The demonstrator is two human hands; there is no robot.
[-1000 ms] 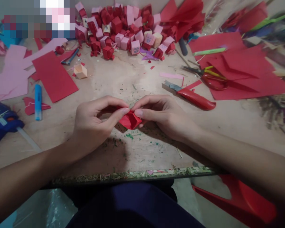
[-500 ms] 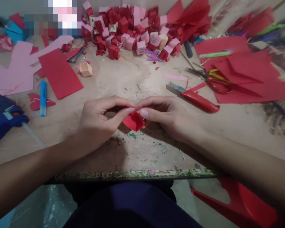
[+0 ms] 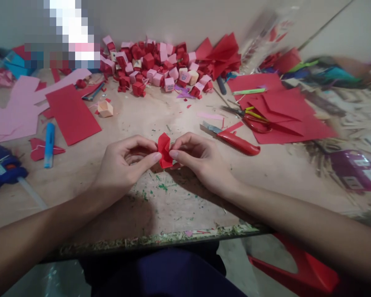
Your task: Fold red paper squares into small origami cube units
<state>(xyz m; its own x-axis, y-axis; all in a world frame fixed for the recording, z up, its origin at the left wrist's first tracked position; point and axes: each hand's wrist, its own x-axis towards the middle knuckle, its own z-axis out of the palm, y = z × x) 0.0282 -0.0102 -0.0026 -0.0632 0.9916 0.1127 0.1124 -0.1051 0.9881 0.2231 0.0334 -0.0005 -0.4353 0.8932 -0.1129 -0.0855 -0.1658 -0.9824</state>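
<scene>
A small folded piece of red paper (image 3: 164, 150) stands upright between my two hands, just above the wooden tabletop (image 3: 185, 198). My left hand (image 3: 123, 165) pinches its left side with thumb and curled fingers. My right hand (image 3: 198, 159) pinches its right side the same way. Both wrists rest near the table's front edge. Part of the paper is hidden behind my fingertips.
A heap of red and pink paper cubes (image 3: 154, 68) lies at the back. Red sheets (image 3: 284, 113), scissors (image 3: 250, 117) and a red-handled cutter (image 3: 235, 141) sit to the right. On the left are a red sheet (image 3: 72, 113), pink paper (image 3: 15, 109), a blue marker (image 3: 48, 144) and a blue glue gun (image 3: 3, 171).
The red paper has turned from lying flat and wide to standing upright between my fingertips. The view has tilted up and pulled back, showing more wall.
</scene>
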